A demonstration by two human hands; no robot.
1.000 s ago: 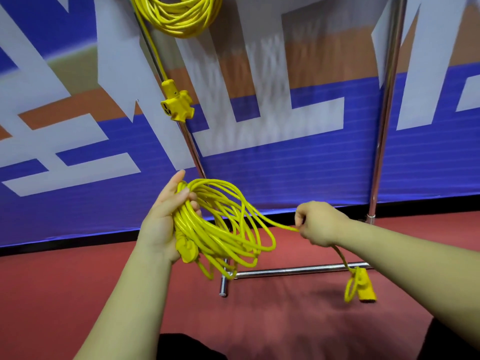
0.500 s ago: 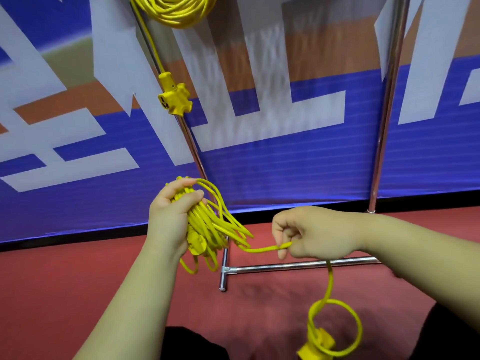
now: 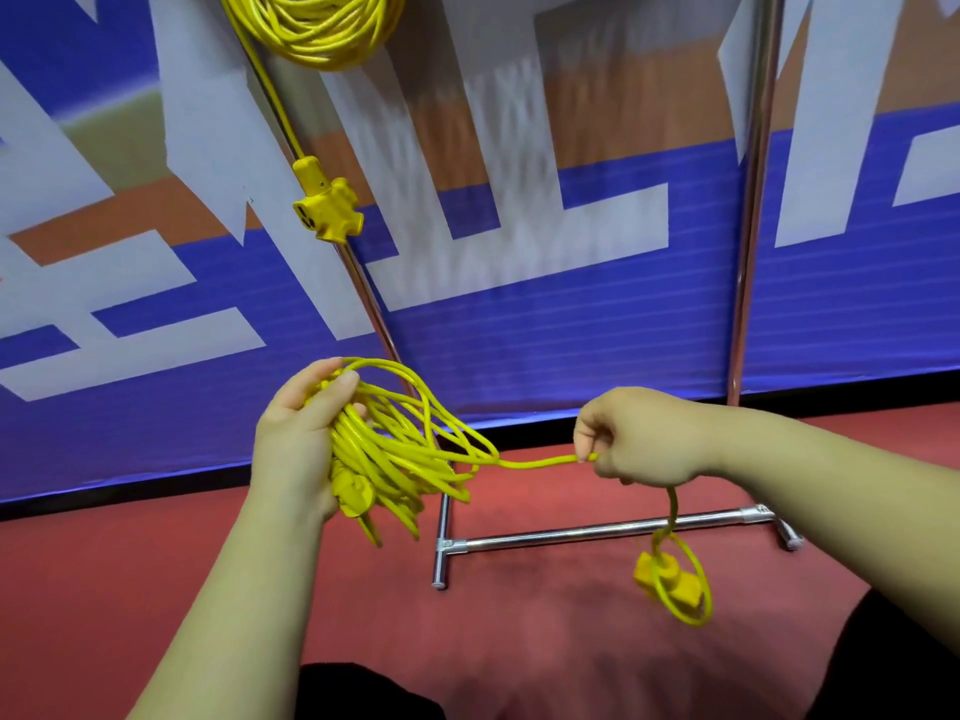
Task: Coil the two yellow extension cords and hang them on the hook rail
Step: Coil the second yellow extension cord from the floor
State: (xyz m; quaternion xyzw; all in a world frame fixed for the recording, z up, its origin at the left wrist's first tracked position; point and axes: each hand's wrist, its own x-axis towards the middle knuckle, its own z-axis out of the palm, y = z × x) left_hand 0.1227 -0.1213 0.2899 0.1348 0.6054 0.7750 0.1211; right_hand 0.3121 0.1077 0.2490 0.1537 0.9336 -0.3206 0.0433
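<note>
Left hand (image 3: pixel 298 449) holding coiled yellow cord (image 3: pixel 395 449), right hand (image 3: pixel 636 439) pinching its tail, second coil (image 3: pixel 317 28) hanging above

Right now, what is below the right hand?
The cord's loose tail drops from the right hand and curls round its yellow plug end, with the rack's base bar and red floor beyond. The fist hides the cord inside it.

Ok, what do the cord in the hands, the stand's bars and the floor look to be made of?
Cord: flexible yellow jacket, probably PVC or rubber, slightly glossy; it bends into loose loops and shows highlights. Stand bars: metal tube, likely chromed or polished steel; bright mirror-like reflections. Floor: red, matte, perhaps rubber or vinyl; no shine, texture too blurred to tell.
</note>
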